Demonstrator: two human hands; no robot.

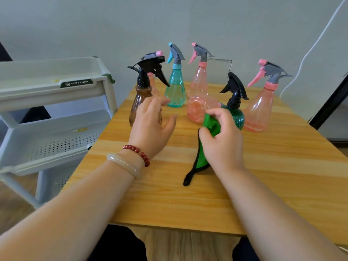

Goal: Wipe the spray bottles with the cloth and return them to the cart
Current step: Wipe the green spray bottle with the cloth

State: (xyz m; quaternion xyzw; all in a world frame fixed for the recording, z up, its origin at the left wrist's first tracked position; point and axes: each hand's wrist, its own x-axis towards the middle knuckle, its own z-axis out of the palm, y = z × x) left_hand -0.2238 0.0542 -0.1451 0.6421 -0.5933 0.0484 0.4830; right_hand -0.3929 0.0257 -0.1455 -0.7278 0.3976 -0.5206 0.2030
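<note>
Fingers [219, 113] of right hand [224, 142] grip cloth [212, 127]; green bottle [238, 117] just behind.

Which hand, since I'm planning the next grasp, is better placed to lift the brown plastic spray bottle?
Probably the left hand: open, directly in front of the brown plastic spray bottle; the right hand grips the green cloth.

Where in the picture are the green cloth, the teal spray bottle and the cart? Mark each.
green cloth [211, 124], head view, on its bunched upper fold.
teal spray bottle [175, 90], head view, on its clear body.
cart [37, 95], head view, on the top tray's front wall.
</note>
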